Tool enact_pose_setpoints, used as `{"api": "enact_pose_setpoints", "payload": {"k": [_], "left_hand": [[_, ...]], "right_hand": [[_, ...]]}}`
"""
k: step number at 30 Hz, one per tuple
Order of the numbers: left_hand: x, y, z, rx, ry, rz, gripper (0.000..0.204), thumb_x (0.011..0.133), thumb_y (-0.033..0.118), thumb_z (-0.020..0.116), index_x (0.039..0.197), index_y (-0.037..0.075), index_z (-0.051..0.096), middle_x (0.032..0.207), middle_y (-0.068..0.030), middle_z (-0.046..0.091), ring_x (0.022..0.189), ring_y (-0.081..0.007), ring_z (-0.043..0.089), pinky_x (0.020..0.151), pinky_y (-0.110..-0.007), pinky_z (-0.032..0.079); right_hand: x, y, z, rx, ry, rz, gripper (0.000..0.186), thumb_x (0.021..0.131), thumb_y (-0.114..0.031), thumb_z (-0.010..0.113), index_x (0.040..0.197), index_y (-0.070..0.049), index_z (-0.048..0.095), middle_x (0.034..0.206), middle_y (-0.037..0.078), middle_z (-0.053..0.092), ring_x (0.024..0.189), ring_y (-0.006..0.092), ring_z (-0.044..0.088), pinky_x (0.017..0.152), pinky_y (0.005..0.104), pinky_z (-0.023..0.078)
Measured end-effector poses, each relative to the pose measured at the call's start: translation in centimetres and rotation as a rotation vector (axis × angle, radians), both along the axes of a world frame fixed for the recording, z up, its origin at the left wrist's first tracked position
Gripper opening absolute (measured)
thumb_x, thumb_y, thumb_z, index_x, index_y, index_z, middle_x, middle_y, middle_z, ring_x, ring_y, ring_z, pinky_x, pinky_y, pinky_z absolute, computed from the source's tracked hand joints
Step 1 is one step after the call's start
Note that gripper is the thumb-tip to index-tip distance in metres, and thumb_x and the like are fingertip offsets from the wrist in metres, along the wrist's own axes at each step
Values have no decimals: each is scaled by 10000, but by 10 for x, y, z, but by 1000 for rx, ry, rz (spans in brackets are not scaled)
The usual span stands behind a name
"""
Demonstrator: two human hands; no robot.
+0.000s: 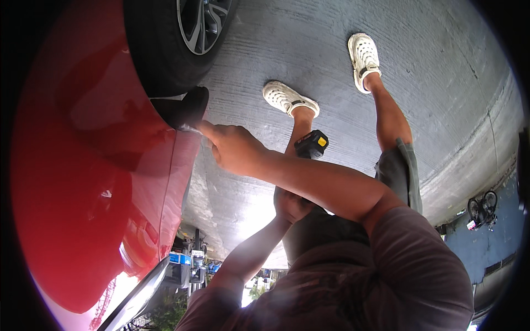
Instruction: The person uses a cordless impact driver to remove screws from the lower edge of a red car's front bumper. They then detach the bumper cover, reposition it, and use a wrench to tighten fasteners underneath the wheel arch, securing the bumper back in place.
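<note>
My right arm reaches across to the left, and my right hand (234, 148) is at the lower corner of a red car's body panel (88, 182). Its index finger stretches to the panel edge beside the black mud flap (190, 109), while the other fingers curl in. Whatever they may pinch is too small to make out. Lower down, my left hand (292, 207) is closed round a black cordless power tool (312, 144). The tool's battery end, with a yellow patch, shows above my right forearm, which hides most of its body.
Just beyond the mud flap is the car's tire (160, 55) with its silver and black wheel (202, 25). My feet, in white clogs (290, 99), stand on grooved grey concrete (309, 49). A parked motorcycle (482, 209) is at the far right; more vehicles (196, 259) appear at lower left.
</note>
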State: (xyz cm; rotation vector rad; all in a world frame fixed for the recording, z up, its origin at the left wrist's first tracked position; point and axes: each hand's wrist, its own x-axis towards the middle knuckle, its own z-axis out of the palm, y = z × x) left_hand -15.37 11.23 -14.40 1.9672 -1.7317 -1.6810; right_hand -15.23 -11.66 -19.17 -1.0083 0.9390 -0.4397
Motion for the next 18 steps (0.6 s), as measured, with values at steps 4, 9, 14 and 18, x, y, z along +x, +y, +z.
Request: {"api": "enact_pose_setpoints", "payload": {"k": [4, 9, 14, 18], "left_hand": [[-2, -6, 1, -18, 22, 10, 641, 737, 386, 949, 1293, 134, 753, 1313, -98, 756, 1220, -339, 715, 1028, -493, 566], [-4, -6, 2, -26, 25, 14, 626, 723, 332, 950, 1281, 130, 751, 1308, -99, 754, 1211, -341, 718, 1011, -479, 576], [-6, -9, 5, -79, -43, -33, 648, 728, 258, 950, 1313, 89, 728, 1291, -137, 747, 1257, -378, 690, 1017, -484, 586], [-9, -5, 11, -8, -137, -18, 693, 682, 222, 948, 1324, 92, 725, 1267, -102, 748, 1288, -328, 667, 987, -475, 614]], "right_hand": [[0, -6, 0, -5, 39, 42, 602, 954, 3, 621, 1527, -91, 463, 991, 218, 742, 886, 421, 770, 756, 524, 620], [1, -11, 10, -81, 39, 119, 642, 926, -29, 675, 1536, -4, 479, 1001, 238, 747, 910, 408, 776, 761, 497, 624], [-25, -40, 15, -90, 31, 270, 563, 927, -50, 701, 1466, 17, 552, 1009, 247, 756, 925, 401, 783, 777, 487, 629], [-54, -90, 33, -118, -23, 232, 413, 949, -68, 682, 1343, 29, 607, 916, 237, 767, 862, 422, 784, 762, 505, 629]]}}
